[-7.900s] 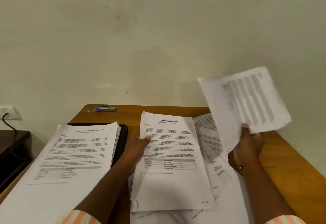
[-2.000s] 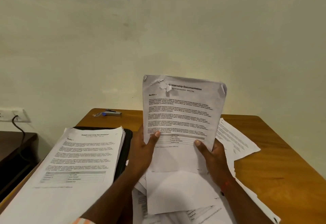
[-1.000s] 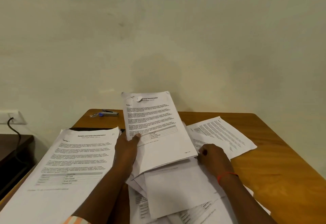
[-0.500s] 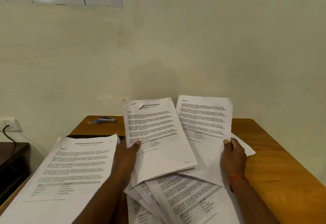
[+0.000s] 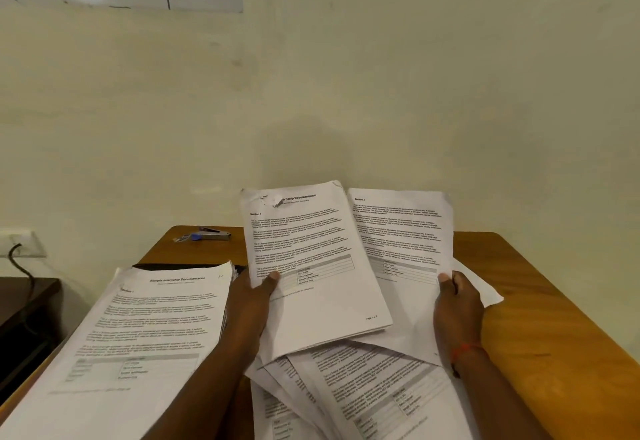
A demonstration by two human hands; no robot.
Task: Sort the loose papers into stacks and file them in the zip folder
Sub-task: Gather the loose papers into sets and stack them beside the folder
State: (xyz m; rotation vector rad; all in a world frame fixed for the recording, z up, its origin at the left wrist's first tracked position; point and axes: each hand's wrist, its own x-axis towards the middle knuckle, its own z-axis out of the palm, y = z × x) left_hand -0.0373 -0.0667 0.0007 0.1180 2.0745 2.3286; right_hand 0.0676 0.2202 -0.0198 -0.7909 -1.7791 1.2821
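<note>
My left hand (image 5: pixel 251 304) grips a thin bundle of printed pages (image 5: pixel 311 259) with a torn top-left corner, tilted up above the table. Beside it my right hand (image 5: pixel 457 308) holds a single printed sheet (image 5: pixel 401 231) by its lower right edge, its left side tucked behind the bundle. Several loose printed papers (image 5: pixel 363 387) lie fanned out beneath both hands. A tall sorted stack of papers (image 5: pixel 138 328) sits at the left on the black zip folder (image 5: pixel 187 266), of which only a dark strip shows.
The wooden table (image 5: pixel 540 335) shows bare wood at the right. A small stapler with a blue part (image 5: pixel 209 235) lies at the far left corner by the wall. A dark side table (image 5: pixel 24 304) and a wall socket with a cable (image 5: pixel 20 249) are at the left.
My right hand went down to the loose papers, picked up one printed sheet and raised it next to the bundle. My left hand has kept the bundle, now tilted lower than two seconds ago.
</note>
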